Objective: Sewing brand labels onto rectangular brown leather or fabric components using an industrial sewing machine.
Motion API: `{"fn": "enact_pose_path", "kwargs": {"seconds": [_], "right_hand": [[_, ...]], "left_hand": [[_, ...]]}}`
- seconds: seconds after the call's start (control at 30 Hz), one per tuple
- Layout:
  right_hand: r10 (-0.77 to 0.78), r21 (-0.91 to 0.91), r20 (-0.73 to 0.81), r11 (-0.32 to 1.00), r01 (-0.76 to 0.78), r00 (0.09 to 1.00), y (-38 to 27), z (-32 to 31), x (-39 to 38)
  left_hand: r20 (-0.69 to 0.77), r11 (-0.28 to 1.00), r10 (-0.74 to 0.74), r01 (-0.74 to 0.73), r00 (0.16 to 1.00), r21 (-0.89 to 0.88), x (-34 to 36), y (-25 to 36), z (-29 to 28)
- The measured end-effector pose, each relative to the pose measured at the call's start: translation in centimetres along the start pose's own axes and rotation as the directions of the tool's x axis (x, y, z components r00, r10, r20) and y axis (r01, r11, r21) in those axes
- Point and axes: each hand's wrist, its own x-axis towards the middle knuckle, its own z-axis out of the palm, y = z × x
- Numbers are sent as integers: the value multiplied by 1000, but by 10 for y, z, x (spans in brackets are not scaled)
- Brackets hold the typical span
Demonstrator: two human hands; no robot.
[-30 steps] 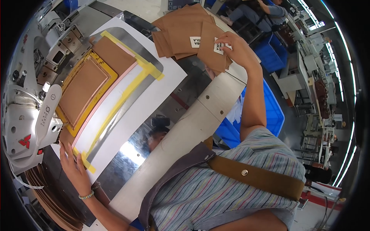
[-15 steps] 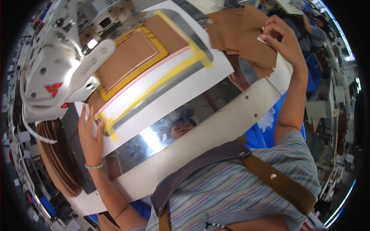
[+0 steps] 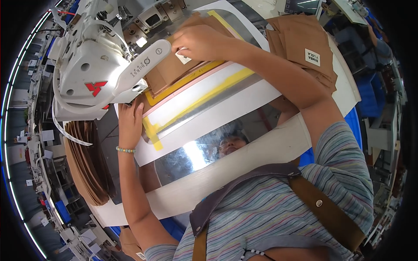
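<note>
My right hand (image 3: 195, 42) pinches a brown piece (image 3: 162, 69) with a white label, holding it over the yellow-framed template (image 3: 190, 82) beside the white machine head (image 3: 82, 78). My left hand (image 3: 129, 120), fingers stretched and thumb apart, touches the template sheet's left end; its fingertips are partly shadowed under the machine. The template carries pink and yellow tape strips on a white sheet (image 3: 208, 103). A fanned pile of brown pieces (image 3: 296, 41), one with a label, lies to the right of my right hand.
A stack of brown pieces (image 3: 87, 161) stands at the left. The shiny metal plate (image 3: 183, 163) and pale table edge (image 3: 235, 169) run in front of me. Blue bins (image 3: 352, 122) sit beyond the table. Another person (image 3: 381, 48) is at the far right, among workstations.
My right hand has moved left from the pile to the template, carrying a labelled piece. My left hand stays at the template's left end. The view has shifted and turned.
</note>
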Motion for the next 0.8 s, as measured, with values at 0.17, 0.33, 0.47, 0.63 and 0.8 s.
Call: {"fn": "enact_pose_path", "kwargs": {"seconds": [0.17,0.33,0.47,0.63,0.8], "right_hand": [[-129,-168,-30,978,122,991,-6,31,20],[45,-234,111,972,-18,993,-14,44,31],[54,-181,-7,982,-54,999,-18,60,39],[155,-49,138,988,-149,978,-18,48,36],[-63,108,248,993,37,967,-20,31,23]], "left_hand": [[118,995,-86,92,989,-50,16,-13,9],[154,977,-17,49,988,-209,40,-2,17],[183,988,111,-89,977,-124,50,-2,18],[201,980,104,-66,974,-186,49,-8,18],[193,917,4,74,981,-392,46,-18,16]]}}
